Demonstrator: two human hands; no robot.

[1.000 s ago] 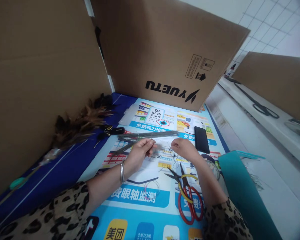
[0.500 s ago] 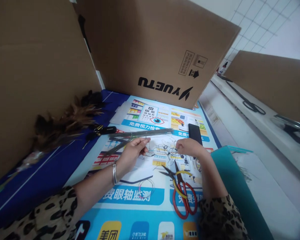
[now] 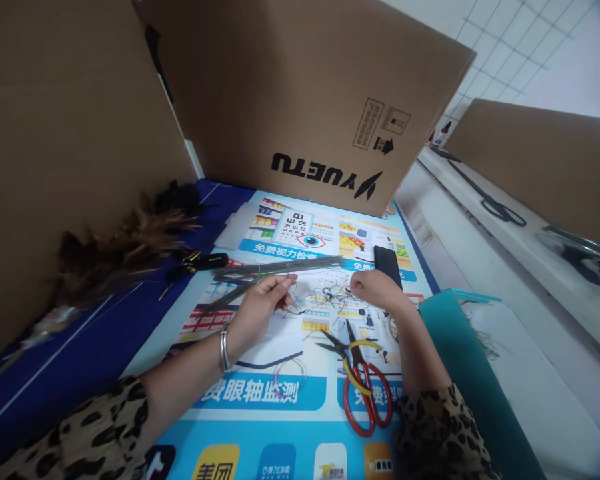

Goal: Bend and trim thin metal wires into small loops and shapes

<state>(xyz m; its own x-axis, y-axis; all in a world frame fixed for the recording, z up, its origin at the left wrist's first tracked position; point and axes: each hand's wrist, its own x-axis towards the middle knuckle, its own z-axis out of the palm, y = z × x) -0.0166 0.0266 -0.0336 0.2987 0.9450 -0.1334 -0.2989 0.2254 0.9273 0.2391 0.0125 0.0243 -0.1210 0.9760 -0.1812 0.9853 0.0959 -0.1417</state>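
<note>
My left hand [image 3: 263,303], a silver bangle at its wrist, pinches a thin wire [image 3: 294,293] between thumb and forefinger. Only a fine stretch of that wire shows below the fingertips. My right hand [image 3: 375,288] is closed at the right edge of a loose tangle of thin wire pieces [image 3: 333,292]. Whatever its fingers hold is hidden or too fine to make out. Behind my left hand lies a bundle of straight grey-green wires [image 3: 305,265]. Nearer to me are red-handled scissors [image 3: 367,400] with yellow-handled pliers [image 3: 353,367] across them.
A black phone-like slab [image 3: 387,263] lies behind my right hand. Brown feathers [image 3: 125,233] and a black-handled tool [image 3: 207,261] are at left. A teal sheet [image 3: 465,360] hangs along the right edge. Cardboard boxes [image 3: 300,93] wall the back and left. A thin wire ring [image 3: 290,379] lies in front.
Both hands keep nearly the same places and closed poses. The whole view has shifted slightly, so things sit a little further left.
</note>
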